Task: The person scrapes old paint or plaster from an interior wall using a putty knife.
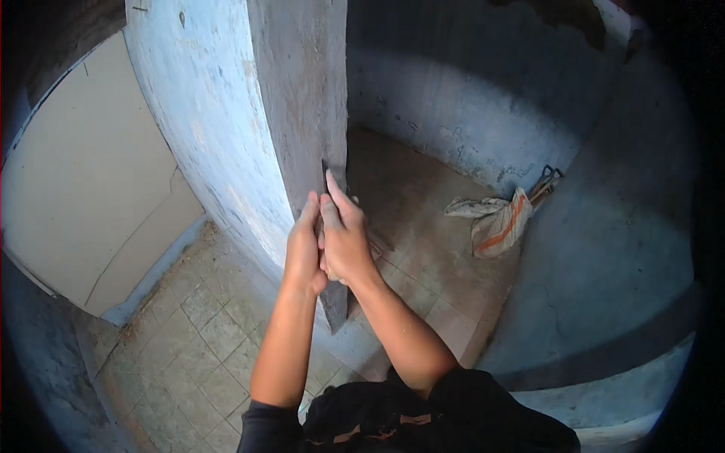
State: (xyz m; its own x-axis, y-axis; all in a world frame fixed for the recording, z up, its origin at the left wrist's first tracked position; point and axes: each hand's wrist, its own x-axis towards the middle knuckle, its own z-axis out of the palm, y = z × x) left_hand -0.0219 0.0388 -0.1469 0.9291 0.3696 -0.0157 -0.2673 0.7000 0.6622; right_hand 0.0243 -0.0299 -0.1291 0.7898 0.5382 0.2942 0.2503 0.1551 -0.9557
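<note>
Both hands come together in front of the narrow grey end face [302, 90] of a wall. My right hand [349, 241] is closed around a thin, dark, flat tool [325, 172], with its index finger stretched along it. Only the tool's upper end shows; its exact kind is hard to make out. My left hand [303, 245] presses against the right from the side, thumb pointing up and fingers curled out of sight. It also seems closed on the tool, whose lower part the hands cover. The tool's edge lies against or very near the grey face.
Left of the grey face runs a pale blue, worn wall side [189, 83]. A large beige panel [91, 174] leans beyond it over dusty floor tiles [204, 355]. At right, a white sack with orange stripes [500, 226] lies by the wall, handled tools [545, 183] sticking out.
</note>
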